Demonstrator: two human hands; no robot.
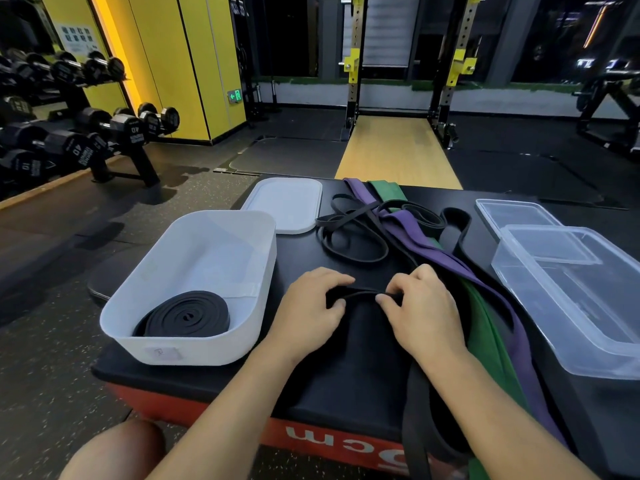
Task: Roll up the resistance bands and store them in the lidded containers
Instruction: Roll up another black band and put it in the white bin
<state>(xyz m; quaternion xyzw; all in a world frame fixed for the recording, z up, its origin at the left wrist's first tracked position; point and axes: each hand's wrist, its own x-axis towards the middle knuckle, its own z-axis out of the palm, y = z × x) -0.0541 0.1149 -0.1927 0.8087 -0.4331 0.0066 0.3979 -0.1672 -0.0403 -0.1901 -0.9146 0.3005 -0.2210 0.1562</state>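
Left grip [308,306] and right grip [422,306]: curled side by side near the middle of the counter [322,386], each pinching between thumb and fingertips the folded end of the wide black band [360,293]. Runs from there under the right wrist toward the near edge and hangs over it.

At the left edge: white container [207,353], uncovered, holding one rolled black band [187,317] flat against its near wall. Just behind it, at the far-left corner: white lid [285,204], lying flat.

Along the right edge: clear container [588,344], uncovered, with the clear lid [512,213] partly under its far end.

Between the two containers: purple band [415,233] and green band [491,327], unrolled, stretching from the far edge to the near edge beside the right forearm. Tangled loosely near the far edge, touching the purple one: thin black bands [349,237].
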